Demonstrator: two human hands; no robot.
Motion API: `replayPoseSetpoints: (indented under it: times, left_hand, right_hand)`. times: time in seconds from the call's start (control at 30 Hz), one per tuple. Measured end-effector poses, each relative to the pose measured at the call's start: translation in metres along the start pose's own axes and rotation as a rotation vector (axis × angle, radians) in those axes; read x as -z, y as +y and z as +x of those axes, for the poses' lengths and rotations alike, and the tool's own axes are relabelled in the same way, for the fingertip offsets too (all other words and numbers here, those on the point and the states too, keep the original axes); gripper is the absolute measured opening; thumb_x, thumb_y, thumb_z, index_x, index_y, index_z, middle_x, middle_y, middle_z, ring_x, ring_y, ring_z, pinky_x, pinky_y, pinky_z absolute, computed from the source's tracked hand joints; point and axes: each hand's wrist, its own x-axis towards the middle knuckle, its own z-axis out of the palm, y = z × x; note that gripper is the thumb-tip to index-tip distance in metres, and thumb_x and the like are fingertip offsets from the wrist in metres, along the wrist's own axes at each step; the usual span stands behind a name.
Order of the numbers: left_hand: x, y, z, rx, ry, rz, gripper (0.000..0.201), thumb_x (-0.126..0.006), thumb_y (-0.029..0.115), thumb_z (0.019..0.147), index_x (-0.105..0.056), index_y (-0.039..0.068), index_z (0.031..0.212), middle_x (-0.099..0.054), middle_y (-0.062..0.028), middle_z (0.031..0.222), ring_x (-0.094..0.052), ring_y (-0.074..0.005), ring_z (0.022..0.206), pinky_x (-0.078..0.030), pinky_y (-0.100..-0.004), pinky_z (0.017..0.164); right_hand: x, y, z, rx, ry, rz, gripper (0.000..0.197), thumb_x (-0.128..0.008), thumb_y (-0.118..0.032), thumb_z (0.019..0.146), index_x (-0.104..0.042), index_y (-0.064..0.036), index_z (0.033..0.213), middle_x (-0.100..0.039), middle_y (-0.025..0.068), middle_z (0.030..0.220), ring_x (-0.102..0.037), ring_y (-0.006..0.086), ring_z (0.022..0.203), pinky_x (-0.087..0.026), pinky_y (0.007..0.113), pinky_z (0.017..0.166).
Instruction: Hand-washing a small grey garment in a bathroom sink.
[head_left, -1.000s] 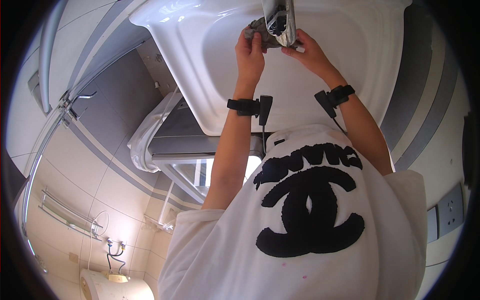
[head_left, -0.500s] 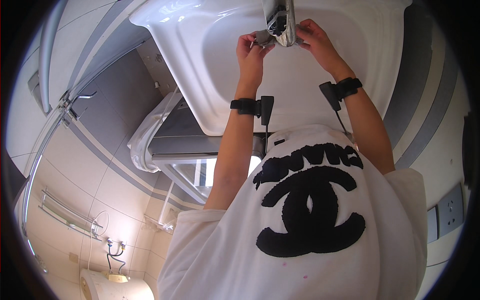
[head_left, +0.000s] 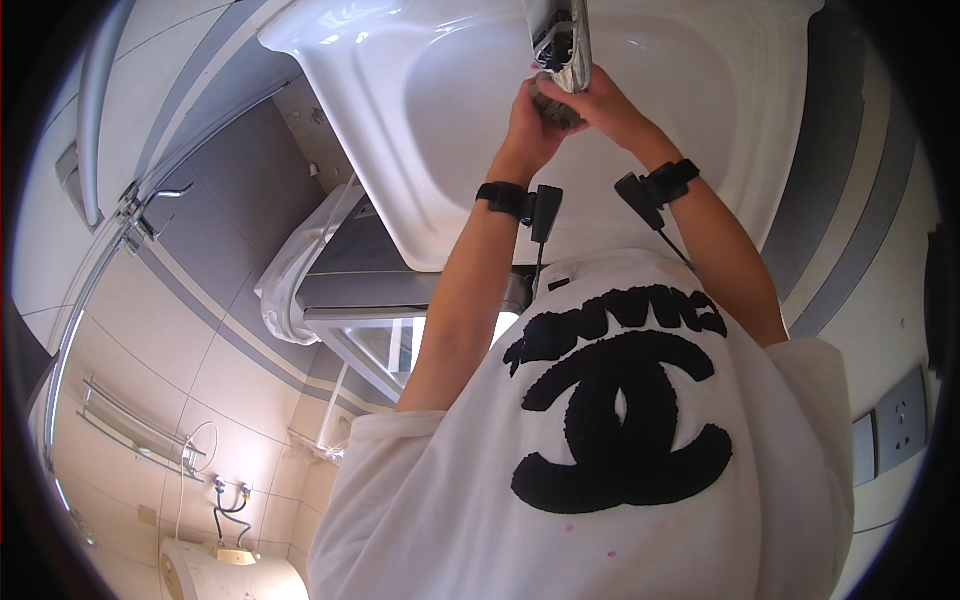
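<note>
Both hands meet beneath the metal faucet (head_left: 572, 62), over the white washbasin (head_left: 470, 235). A crumpled, wet-looking grey cloth (head_left: 555, 108) is bunched between them. My left hand (head_left: 533, 132) closes round it from the left. From the right, my right hand (head_left: 608, 108) presses on it, fingers curled inward. The faucet hides some of the fingertips and the far part of the cloth. Whether water is running cannot be made out. Each wrist wears a black strap with a small black device, the left one (head_left: 505, 198) and the right one (head_left: 668, 184).
Left of the basin stands a dark-topped appliance (head_left: 365, 255), with a white plastic cover (head_left: 290, 285) beside it. A metal rail (head_left: 75, 300) runs along the left wall. A wall socket (head_left: 903, 425) sits at the right. A white water heater (head_left: 235, 575) is at the lower left.
My hands were apart, with the grey cloth stretched between them on both sides of the faucet. They have come together below it, and the cloth is now bunched up.
</note>
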Motion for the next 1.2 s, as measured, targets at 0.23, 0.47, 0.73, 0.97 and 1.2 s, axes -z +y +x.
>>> replayPoseSetpoints:
  times: [0.23,0.47,0.73,0.97,1.2]
  left_hand:
    - [-0.003,-0.008,0.017,-0.163,0.235,0.361,0.051,-0.029,0.045,0.103,-0.058,0.003,0.099,-0.065,-0.0086,0.082,-0.064,-0.0179,0.067,-0.05,-0.0296,0.053]
    - [-0.002,-0.015,0.021,-0.18,0.289,0.561,0.037,-0.054,0.035,0.096,-0.065,0.002,0.083,-0.061,-0.0039,0.065,-0.059,-0.0139,0.057,-0.046,-0.0302,0.048]
    - [-0.016,-0.011,0.017,-0.416,0.427,1.417,0.058,-0.045,0.043,0.096,-0.065,-0.005,0.071,-0.063,-0.0271,0.069,-0.063,-0.0474,0.071,-0.05,-0.0508,0.066]
    - [0.01,0.0,0.011,-0.639,0.237,1.356,0.035,-0.06,0.032,0.094,-0.066,-0.003,0.096,-0.066,-0.0235,0.077,-0.067,-0.035,0.075,-0.051,-0.0395,0.067]
    - [0.004,0.018,0.003,-0.573,0.066,0.769,0.018,-0.072,0.004,0.081,-0.061,0.0,0.095,-0.064,-0.0054,0.085,-0.061,-0.0133,0.079,-0.05,-0.0282,0.072]
  right_hand:
    - [-0.005,0.019,0.004,0.558,0.489,-0.926,0.031,-0.06,-0.021,0.091,-0.054,-0.0056,0.117,-0.061,0.0135,0.102,-0.062,0.0332,0.094,-0.053,0.042,0.075]
    - [-0.004,0.018,0.0,0.258,0.364,-0.915,0.028,-0.045,-0.029,0.099,-0.055,-0.0059,0.11,-0.066,0.0199,0.086,-0.064,0.0404,0.079,-0.052,0.049,0.07]
    - [0.024,0.047,0.016,-0.288,0.19,-0.561,0.047,-0.037,-0.044,0.099,-0.063,-0.0056,0.093,-0.066,0.0175,0.072,-0.067,0.0372,0.073,-0.053,0.045,0.07]
    - [0.031,0.029,0.0,-0.397,0.118,0.185,0.046,-0.047,-0.049,0.097,-0.057,-0.0074,0.114,-0.063,0.0065,0.106,-0.061,0.0185,0.104,-0.051,0.038,0.091]
    - [0.026,0.024,0.003,-0.205,0.181,0.47,0.051,-0.062,-0.015,0.093,-0.038,-0.0016,0.135,-0.059,0.018,0.118,-0.063,0.0278,0.107,-0.054,0.038,0.097]
